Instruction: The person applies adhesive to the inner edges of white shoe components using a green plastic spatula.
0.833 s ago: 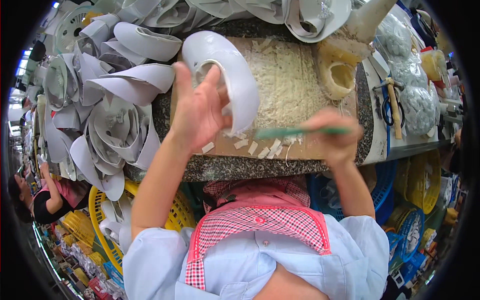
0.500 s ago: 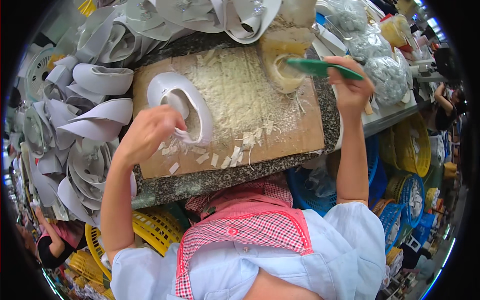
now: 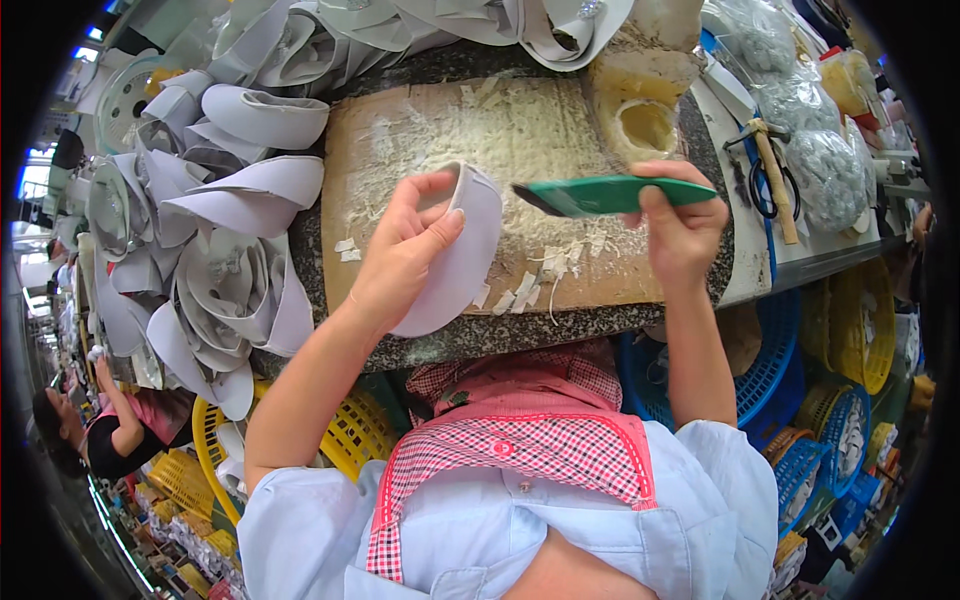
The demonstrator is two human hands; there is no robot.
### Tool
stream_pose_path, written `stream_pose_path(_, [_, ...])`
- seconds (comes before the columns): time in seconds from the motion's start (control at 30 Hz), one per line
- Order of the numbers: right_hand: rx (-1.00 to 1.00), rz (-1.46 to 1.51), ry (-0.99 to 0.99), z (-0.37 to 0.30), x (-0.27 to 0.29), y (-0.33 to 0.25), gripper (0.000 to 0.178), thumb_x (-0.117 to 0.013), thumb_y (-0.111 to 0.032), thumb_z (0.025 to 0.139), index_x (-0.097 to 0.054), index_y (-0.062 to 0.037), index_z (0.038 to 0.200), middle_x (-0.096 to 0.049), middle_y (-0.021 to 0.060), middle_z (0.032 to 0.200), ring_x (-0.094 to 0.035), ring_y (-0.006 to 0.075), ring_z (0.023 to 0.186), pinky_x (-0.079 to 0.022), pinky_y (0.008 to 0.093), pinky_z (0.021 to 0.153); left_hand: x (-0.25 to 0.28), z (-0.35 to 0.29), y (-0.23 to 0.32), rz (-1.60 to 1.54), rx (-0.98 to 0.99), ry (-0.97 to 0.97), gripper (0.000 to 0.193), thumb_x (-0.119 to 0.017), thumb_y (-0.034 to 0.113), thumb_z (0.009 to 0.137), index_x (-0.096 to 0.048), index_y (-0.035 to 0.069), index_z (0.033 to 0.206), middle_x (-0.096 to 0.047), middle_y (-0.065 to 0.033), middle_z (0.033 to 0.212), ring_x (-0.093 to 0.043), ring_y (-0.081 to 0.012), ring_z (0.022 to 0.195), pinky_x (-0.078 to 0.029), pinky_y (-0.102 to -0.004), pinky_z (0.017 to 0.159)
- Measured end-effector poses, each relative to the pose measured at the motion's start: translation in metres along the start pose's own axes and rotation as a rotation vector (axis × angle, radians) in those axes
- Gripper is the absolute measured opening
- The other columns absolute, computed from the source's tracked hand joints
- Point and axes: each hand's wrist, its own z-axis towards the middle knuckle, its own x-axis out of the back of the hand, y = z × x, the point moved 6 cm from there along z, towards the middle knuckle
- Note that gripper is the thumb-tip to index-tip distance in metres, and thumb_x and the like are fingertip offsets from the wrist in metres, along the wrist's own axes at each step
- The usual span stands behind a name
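Note:
Pinched between the thumb and fingers of my left hand (image 3: 415, 235) is a white shoe upper (image 3: 472, 250), held upright by its top edge over the front part of the cardboard sheet (image 3: 390, 160). My right hand (image 3: 682, 228) grips a flat green-handled brush (image 3: 620, 195). Its dark tip points left toward the upper without touching it. Just behind the brush stands a crusted, yellowish glue pot (image 3: 640, 80) with a round opening. Dried glue coats the cardboard, and small white scraps (image 3: 565, 255) lie near its front edge.
White shoe uppers (image 3: 220, 290) are heaped at the left and along the back of the speckled stone tabletop (image 3: 430, 345). A hammer (image 3: 772, 180), scissors and clear plastic bags (image 3: 825, 175) sit at the right. Yellow and blue baskets (image 3: 865, 325) stand below; another person (image 3: 115, 420) is at far left.
My left hand has lifted the upper off the cardboard and turned it upright. My right hand has brought the brush away from the glue pot, nearer the upper. The whole view has shifted.

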Motion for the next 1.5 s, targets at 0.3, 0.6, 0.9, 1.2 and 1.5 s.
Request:
stream_pose_path(0.3, [0.23, 0.107, -0.107, 0.002, -0.04, 0.022, 0.016, -0.057, 0.006, 0.073, -0.06, 0.0034, 0.089, -0.06, 0.008, 0.081, -0.053, 0.0102, 0.058, -0.042, 0.0189, 0.051, -0.005, -0.004, 0.006, -0.212, 0.008, -0.104, 0.062, -0.036, 0.045, 0.087, -0.021, 0.004, 0.132, -0.044, -0.0068, 0.118, -0.047, -0.0142, 0.1, -0.039, -0.0284, 0.085])
stream_pose_path(0.6, [0.352, -0.108, -0.119, 0.023, -0.045, -0.01, 0.016, -0.061, 0.004, 0.066, -0.063, 0.0001, 0.081, -0.061, 0.008, 0.071, -0.053, 0.0141, 0.056, -0.041, 0.0246, 0.046, -0.019, 0.001, 0.013, -0.468, 0.006, -0.328, 0.105, -0.016, 0.082, 0.063, -0.02, 0.001, 0.131, -0.038, -0.0123, 0.125, -0.042, -0.0223, 0.111, -0.035, -0.037, 0.091])
stream_pose_path(0.9, [0.467, -0.322, -0.385, -0.007, -0.061, -0.015, 0.024, -0.058, 0.003, 0.061, -0.065, -0.0081, 0.081, -0.06, 0.0059, 0.068, -0.056, 0.0187, 0.057, -0.043, 0.0265, 0.048, -0.02, 0.021, 0.016, -0.445, -0.001, -0.287, 0.104, -0.016, 0.082, 0.063, -0.02, 0.004, 0.131, -0.04, -0.0114, 0.122, -0.042, -0.0234, 0.11, -0.033, -0.0381, 0.093])
stream_pose_path(1.2, [0.53, -0.541, -0.167, 0.023, -0.023, -0.016, 0.017, -0.063, 0.002, 0.067, -0.061, 0.0, 0.083, -0.061, 0.0085, 0.071, -0.055, 0.0152, 0.059, -0.041, 0.0233, 0.048, -0.027, 0.038, 0.005, -0.399, 0.031, -0.324, 0.105, -0.007, 0.081, 0.063, -0.015, 0.003, 0.133, -0.035, -0.0085, 0.124, -0.038, -0.0183, 0.108, -0.031, -0.0335, 0.093])
stream_pose_path(1.5, [0.322, -0.395, -0.068, -0.008, 0.006, -0.021, 0.014, -0.063, 0.003, 0.07, -0.059, 0.0046, 0.084, -0.06, 0.0117, 0.075, -0.055, 0.0164, 0.064, -0.04, 0.0217, 0.054, -0.052, 0.025, 0.028, 1.391, -0.429, -0.121, 0.057, -0.035, 0.046, 0.086, -0.047, -0.004, 0.111, -0.054, -0.0231, 0.102, -0.054, -0.035, 0.089, -0.042, -0.0368, 0.079])
